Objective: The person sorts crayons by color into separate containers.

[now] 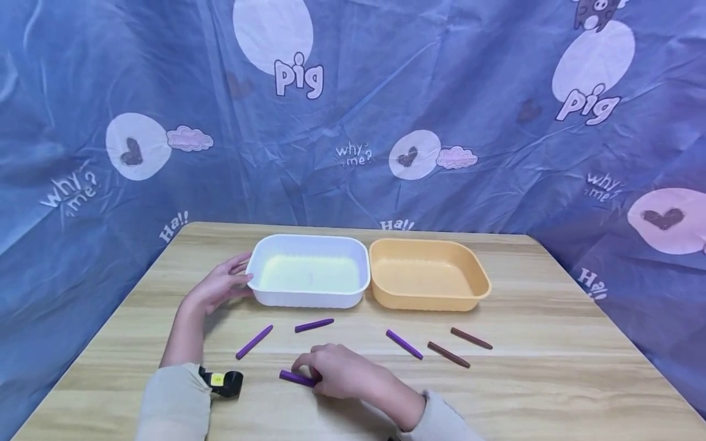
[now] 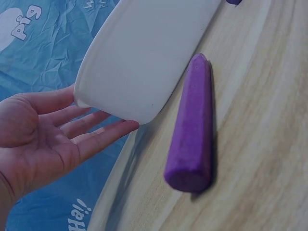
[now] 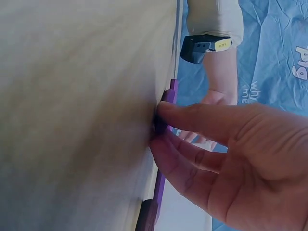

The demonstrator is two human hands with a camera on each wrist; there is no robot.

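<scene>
My right hand (image 1: 344,372) pinches one end of a dark purple crayon (image 1: 296,378) lying at the table's front. In the right wrist view, thumb and fingertips (image 3: 166,108) close around the crayon's end, which they partly hide. My left hand (image 1: 223,285) touches the left end of a white plastic basin (image 1: 309,299). Its fingers (image 2: 106,137) are fairly straight against the basin's outside in the left wrist view. Between the hands and the basin lie a purple crayon (image 1: 254,342) slanting at left and a darker purple one (image 1: 314,325).
An orange basin (image 1: 430,302) stands against the white one's right side. In front of it lie another purple crayon (image 1: 404,344) and two brown crayons, one nearer (image 1: 448,354) and one farther (image 1: 471,338). A blue printed cloth (image 1: 353,196) hangs behind the wooden table (image 1: 551,367).
</scene>
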